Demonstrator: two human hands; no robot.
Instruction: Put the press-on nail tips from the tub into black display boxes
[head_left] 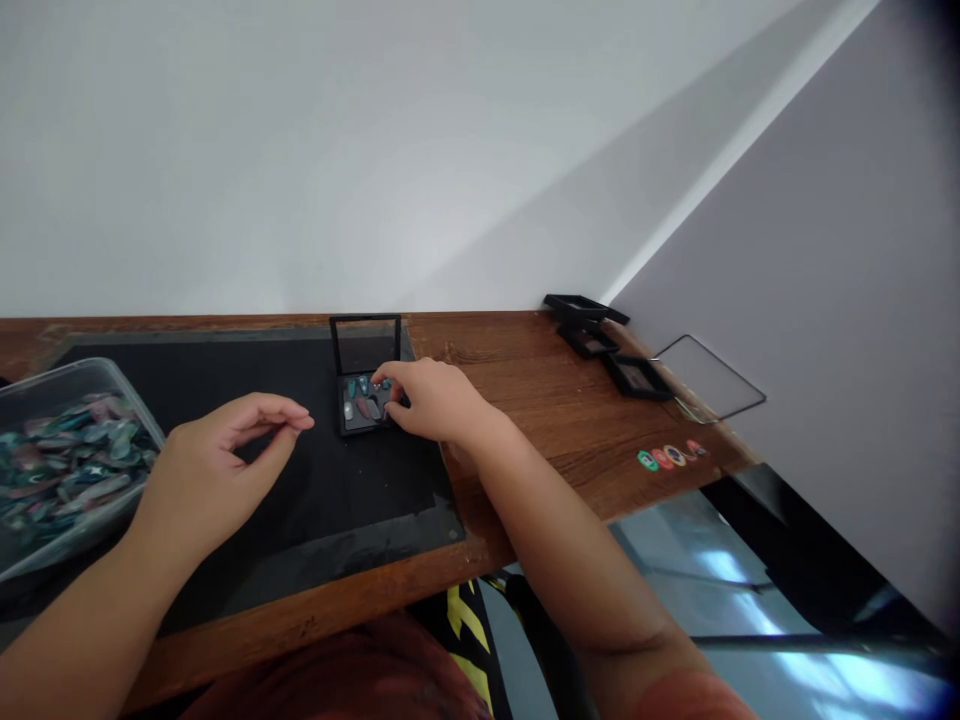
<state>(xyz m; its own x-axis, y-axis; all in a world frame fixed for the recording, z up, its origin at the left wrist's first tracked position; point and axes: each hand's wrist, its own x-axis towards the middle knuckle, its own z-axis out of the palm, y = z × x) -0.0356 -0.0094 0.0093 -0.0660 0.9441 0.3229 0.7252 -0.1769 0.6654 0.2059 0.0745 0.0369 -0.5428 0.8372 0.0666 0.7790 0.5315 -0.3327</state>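
Note:
A small black box [365,430] with its clear-windowed lid [367,345] raised stands on the black mat [330,500]. Several blue, pink and white polished pieces [364,408] lie inside it. Over the box's right side is my right hand [431,400], thumb and forefinger curled close together; whatever is between them is too small to make out. My left hand [225,455] hovers above the mat, left of the box, its fingertips pressed to the thumb. Anything in that pinch is hidden. A clear plastic tub [124,385] full of similar coloured pieces is beside my left hand.
Several black frames or boxes [637,378] lie at the back right of the wooden table [510,365]. Several round coloured stickers [675,455] are near its right edge. A thin wire frame [724,415] leans by the right wall. A pale wall rises behind the table.

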